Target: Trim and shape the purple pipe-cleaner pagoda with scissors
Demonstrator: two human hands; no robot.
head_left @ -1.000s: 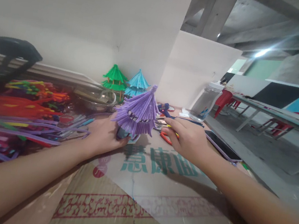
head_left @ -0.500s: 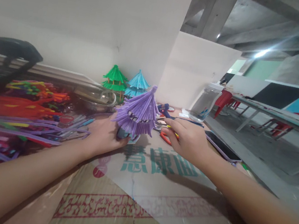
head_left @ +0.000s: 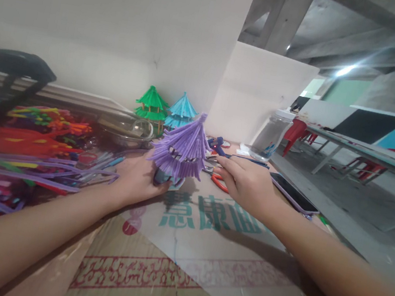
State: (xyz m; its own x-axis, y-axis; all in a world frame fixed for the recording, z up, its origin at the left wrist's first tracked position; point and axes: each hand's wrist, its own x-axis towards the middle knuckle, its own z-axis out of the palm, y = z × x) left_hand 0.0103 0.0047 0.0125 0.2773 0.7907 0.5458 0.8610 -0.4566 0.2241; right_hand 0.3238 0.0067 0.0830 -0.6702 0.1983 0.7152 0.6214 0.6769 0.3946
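Note:
In the head view my left hand [head_left: 138,177] is closed around the lower part of a two-tiered purple pipe-cleaner pagoda [head_left: 184,148]. The pagoda leans slightly right, and its own tiers hide some of my fingers. Beneath it shows a pale bluish base [head_left: 176,183]. My right hand [head_left: 248,181] is to the right of the pagoda, over several tools, with thumb and fingers drawn together. What lies between those fingers I cannot make out. Right by them are red-orange tool handles [head_left: 219,182], partly covered by the hand.
Green [head_left: 151,105] and blue [head_left: 182,110] pipe-cleaner pagodas stand behind, beside a metal bowl [head_left: 123,139]. Loose purple pipe cleaners [head_left: 46,168] and colourful bundles crowd the left. To the right are a phone [head_left: 294,193] and a clear water bottle [head_left: 271,135]. Printed cardboard [head_left: 145,280] covers the table.
The thumb and fingers of my right hand have come closer together, and the yellow bit seen between them is now hidden. My left hand and the purple pagoda stay in place.

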